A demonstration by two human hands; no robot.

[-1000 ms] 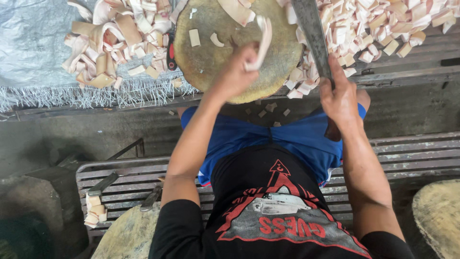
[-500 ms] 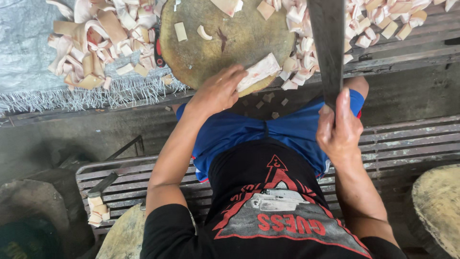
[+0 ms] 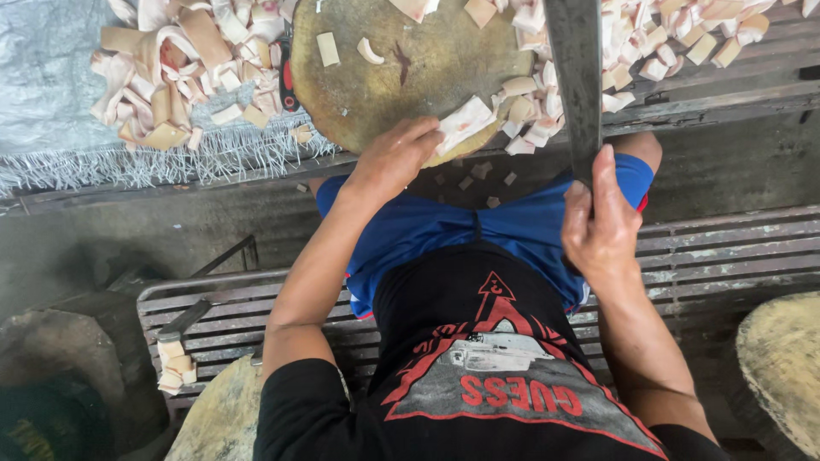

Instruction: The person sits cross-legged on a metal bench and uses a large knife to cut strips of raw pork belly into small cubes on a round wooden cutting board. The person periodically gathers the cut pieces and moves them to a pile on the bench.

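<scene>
Nearest the camera: black printed shirt (image 3: 478, 376) and blue shorts (image 3: 444, 235) of the person, seated on a slatted metal bench (image 3: 683, 248). A few pale offcuts lie on the bench slats at lower left (image 3: 173, 365).

Right hand (image 3: 602, 226) raised above the lap, fingers (image 3: 574, 224) wrapped tight round the handle of a long cleaver (image 3: 574, 77). Blade points away from the body, flat dark face toward the lens, crossing over the right edge of the block.

Left hand (image 3: 395, 158) stretched forward to the near rim of the round wooden chopping block (image 3: 410, 72). Fingers (image 3: 427, 137) curled, pinching a pale strip of rind (image 3: 465, 124). Strip lies flat on the block's near right edge, one end under the fingertips, the other end free and pointing toward the cleaver. Blade and strip are apart; blade is above and to the right.

Farther: cut squares heaped beside the block on the right (image 3: 666, 43); larger uncut pieces piled on the left (image 3: 184, 72), on a grey woven sheet (image 3: 51, 85) spread over the counter.
</scene>
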